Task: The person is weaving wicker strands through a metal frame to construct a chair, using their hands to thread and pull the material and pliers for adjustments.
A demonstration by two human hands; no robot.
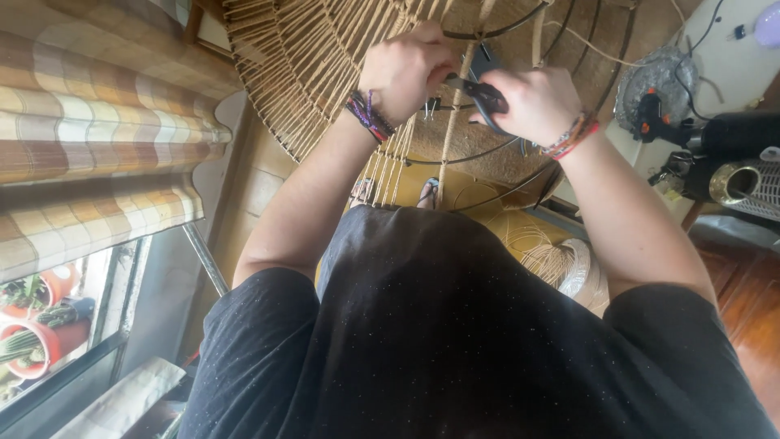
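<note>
A round wire frame [496,31] partly woven with tan rattan strands [301,73] hangs in front of me. My left hand [406,69] is closed on the strands and the wire at the edge of the woven part. My right hand [528,102] grips black pliers [481,93], whose jaws point left toward my left hand and meet a vertical strand [455,122]. Both wrists wear coloured bracelets. Small binder clips [431,106] hang on the wire below my left hand.
A checked fabric blind [89,122] covers the window at left, with red plant pots [32,341] outside. A coil of rattan [561,264] lies on the floor below. At right a black glue gun [650,114] rests on a foil plate, beside dark gear.
</note>
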